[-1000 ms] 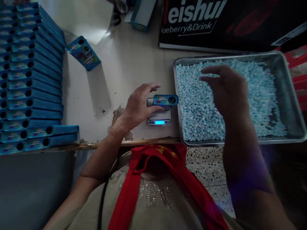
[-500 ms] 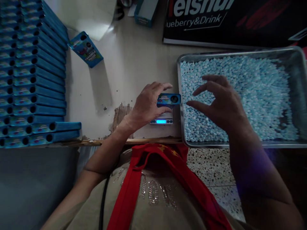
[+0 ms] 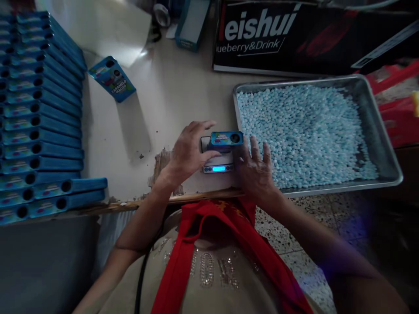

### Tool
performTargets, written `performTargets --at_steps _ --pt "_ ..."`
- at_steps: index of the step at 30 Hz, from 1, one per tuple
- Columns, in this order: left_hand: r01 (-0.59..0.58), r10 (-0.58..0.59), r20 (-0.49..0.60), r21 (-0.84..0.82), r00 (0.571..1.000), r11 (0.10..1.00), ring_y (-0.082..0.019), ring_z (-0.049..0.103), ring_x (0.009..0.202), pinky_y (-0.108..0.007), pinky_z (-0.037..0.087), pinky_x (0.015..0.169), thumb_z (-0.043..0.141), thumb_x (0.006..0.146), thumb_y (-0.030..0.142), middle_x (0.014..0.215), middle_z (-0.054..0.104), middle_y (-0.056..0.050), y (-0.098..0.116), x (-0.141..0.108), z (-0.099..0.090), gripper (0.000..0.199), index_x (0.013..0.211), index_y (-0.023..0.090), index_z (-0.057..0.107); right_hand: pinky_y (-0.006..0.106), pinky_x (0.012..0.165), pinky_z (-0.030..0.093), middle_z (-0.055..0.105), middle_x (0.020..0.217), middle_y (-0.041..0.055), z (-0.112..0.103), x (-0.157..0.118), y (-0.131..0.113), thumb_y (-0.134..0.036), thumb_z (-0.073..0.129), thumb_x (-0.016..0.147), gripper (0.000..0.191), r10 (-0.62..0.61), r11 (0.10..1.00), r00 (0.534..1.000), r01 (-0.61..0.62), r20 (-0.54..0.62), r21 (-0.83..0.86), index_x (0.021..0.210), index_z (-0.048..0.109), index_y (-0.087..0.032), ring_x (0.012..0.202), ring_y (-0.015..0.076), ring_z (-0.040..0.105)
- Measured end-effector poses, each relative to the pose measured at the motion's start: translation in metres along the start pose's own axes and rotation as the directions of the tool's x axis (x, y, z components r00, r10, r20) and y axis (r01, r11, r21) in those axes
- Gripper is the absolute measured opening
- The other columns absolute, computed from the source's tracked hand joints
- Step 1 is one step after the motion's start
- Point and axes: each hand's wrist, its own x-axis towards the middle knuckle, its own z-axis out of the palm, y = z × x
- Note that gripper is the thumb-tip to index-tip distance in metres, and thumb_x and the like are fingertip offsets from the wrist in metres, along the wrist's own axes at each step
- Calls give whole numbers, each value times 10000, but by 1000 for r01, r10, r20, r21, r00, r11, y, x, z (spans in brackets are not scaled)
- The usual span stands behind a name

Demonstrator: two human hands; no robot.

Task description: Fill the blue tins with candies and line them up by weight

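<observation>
A small blue candy box (image 3: 222, 138) with a round dark hole lies on a little digital scale (image 3: 218, 168) whose display glows blue. My left hand (image 3: 189, 148) is at the left of the scale, thumb and fingers apart, with a gap between it and the box. My right hand (image 3: 257, 172) lies spread at the scale's right side, over the near left rim of the metal tray (image 3: 330, 190). Its fingertips come close to the box's right end; whether they touch is unclear. Many pale blue candies (image 3: 310, 131) cover the tray's bottom.
Blue boxes (image 3: 42, 122) stand stacked in rows at the left. One more box (image 3: 113, 78) stands apart near them. Behind the tray is a large black carton (image 3: 262, 43). An open teal box (image 3: 191, 26) is at the back. The wooden table edge (image 3: 131, 204) is chipped.
My right hand has moved left and down from above the candies to beside the scale. My left hand has drawn back slightly from the box. The whole view has shifted a little.
</observation>
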Motion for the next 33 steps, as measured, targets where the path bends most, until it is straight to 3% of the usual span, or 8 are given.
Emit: performTargets --at_steps 6,10,15,18,22,25,29,33 --pt "265 -280 -77 -166 957 950 -310 772 1316 -492 654 1143 1070 814 275 1426 792 -109 -47 -18 -36 704 1433 251 736 820 1336 380 567 1765 258 11 4 -6 -44 459 1058 671 49 998 997 -47 51 -35 1701 637 -115 1666 497 489" --pt "311 -333 -75 -215 940 926 -309 777 1302 -513 650 1144 1053 819 284 1398 807 -108 -58 -17 -44 621 1371 240 773 787 1303 439 612 1714 280 17 9 -9 -41 440 1056 633 89 996 993 -87 74 -35 1622 716 -106 1550 477 594" --pt "187 -190 -1 -190 982 964 -277 782 1286 -471 649 1147 1050 859 344 1405 804 -109 -42 -13 -28 612 1391 240 764 783 1261 478 724 1588 224 -11 -1 -3 -60 538 1046 468 14 1000 998 -13 -58 7 1402 821 -170 1458 440 656" --pt "70 -69 9 -149 998 986 -275 768 1317 -448 641 1164 1055 869 400 1425 788 -125 -27 -8 -17 683 1446 227 731 642 1220 538 801 1460 142 -51 -8 7 -160 617 1081 228 -46 992 979 68 -197 105 1096 831 -235 1361 368 709" --pt "-43 43 36 5 998 999 -319 737 1362 -485 611 1212 1096 808 447 1444 774 -122 -6 9 -5 810 1486 239 704 517 1125 547 844 1321 57 -82 13 19 -281 646 1124 187 7 976 931 72 -366 204 1043 814 -296 1271 308 730" --pt "-88 78 76 126 994 988 -359 714 1391 -537 593 1237 1086 819 454 1456 770 -128 9 23 8 801 1490 231 708 515 1103 538 846 1298 77 -77 38 27 -269 673 1081 173 2 957 945 93 -328 276 1081 845 -278 1248 326 723" --pt "-103 70 172 191 983 976 -284 758 1290 -464 652 1168 928 981 333 1293 804 -72 20 32 21 467 1402 226 755 529 1122 555 836 1302 91 -67 56 45 -290 689 1034 241 31 889 958 104 -286 447 1214 850 -286 1241 331 741" --pt "-16 -9 111 221 994 975 -256 766 1263 -426 664 1126 840 1002 210 1275 799 -64 12 17 -9 375 1363 226 741 425 941 615 841 1080 92 -50 80 57 -251 625 1017 250 57 807 955 127 -290 577 1131 847 -233 987 260 779"
